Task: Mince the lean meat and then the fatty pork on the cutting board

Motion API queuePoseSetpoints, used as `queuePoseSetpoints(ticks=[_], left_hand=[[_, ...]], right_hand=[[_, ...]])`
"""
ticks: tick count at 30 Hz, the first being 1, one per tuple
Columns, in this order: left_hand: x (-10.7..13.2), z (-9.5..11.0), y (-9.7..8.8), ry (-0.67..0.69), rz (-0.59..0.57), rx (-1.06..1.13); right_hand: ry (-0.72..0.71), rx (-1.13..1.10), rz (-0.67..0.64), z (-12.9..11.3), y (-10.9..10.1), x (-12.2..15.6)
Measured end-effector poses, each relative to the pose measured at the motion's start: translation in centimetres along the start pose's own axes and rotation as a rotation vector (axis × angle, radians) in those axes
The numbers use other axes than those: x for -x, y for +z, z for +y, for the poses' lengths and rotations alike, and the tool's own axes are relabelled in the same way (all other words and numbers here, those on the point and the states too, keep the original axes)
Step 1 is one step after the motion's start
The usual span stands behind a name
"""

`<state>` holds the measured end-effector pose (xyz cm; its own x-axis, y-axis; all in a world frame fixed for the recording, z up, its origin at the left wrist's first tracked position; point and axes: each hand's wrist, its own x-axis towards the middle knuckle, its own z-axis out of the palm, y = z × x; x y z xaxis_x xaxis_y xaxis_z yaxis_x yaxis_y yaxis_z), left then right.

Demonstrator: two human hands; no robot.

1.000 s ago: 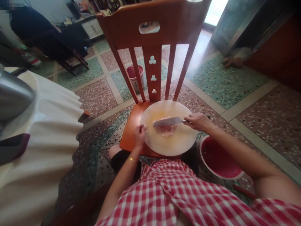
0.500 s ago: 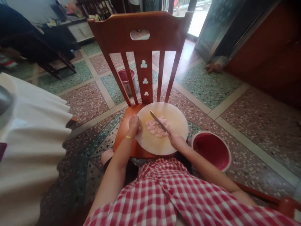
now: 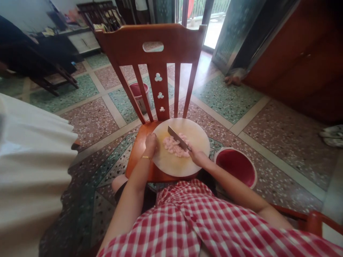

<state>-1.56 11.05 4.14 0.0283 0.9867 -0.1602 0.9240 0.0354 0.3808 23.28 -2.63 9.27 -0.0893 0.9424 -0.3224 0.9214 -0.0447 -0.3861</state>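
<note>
A round, pale cutting board (image 3: 175,167) lies on the seat of a wooden chair (image 3: 138,157) in front of me. Small chopped pieces of pale pink meat (image 3: 171,145) are heaped at its middle. My right hand (image 3: 197,157) is closed round the handle of a kitchen knife (image 3: 177,137). Its broad blade slants up and left across the meat, hiding part of it; whether it touches the board I cannot tell. At the board's left rim my left hand (image 3: 151,142) is closed on the edge, its fingertips partly hidden.
A bucket with a red inside (image 3: 235,167) stands on the floor right of the board. Behind the chair's slats is another bucket (image 3: 140,94). A table with a pale cloth (image 3: 34,160) is close on my left. A wooden armrest (image 3: 312,217) shows at lower right.
The view has shifted slightly. The knife's blade has turned, showing more of its flat side over the meat. My left hand stays at the board's rim.
</note>
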Motion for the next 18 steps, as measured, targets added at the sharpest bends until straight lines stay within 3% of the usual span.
queuePoseSetpoints(ticks=[4,7,9,11,14,16,18], left_hand=[[0.2,0.6,-0.8,0.014,0.019,-0.02],[0.9,1.6,-1.1,0.013,0.072,0.192],[1.9,2.7,-0.8,0.082,0.092,0.364],[3.0,3.8,0.0,0.161,0.033,0.478],[5.0,4.6,1.6,0.191,-0.006,0.525],[6.4,4.4,2.5,0.183,0.064,0.559],[7.8,3.8,3.2,0.177,0.152,0.598]], right_hand=[[-0.107,-0.163,0.006,1.2,0.7,0.5],[-0.092,-0.275,0.037,1.9,1.6,1.3],[-0.091,-0.331,0.078,2.1,1.8,1.8],[-0.127,-0.371,0.134,1.5,1.0,2.4],[-0.232,-0.413,0.257,-0.5,-1.7,3.4],[-0.306,-0.43,0.349,-1.8,-3.4,3.8],[-0.348,-0.439,0.4,-2.6,-3.8,3.6]])
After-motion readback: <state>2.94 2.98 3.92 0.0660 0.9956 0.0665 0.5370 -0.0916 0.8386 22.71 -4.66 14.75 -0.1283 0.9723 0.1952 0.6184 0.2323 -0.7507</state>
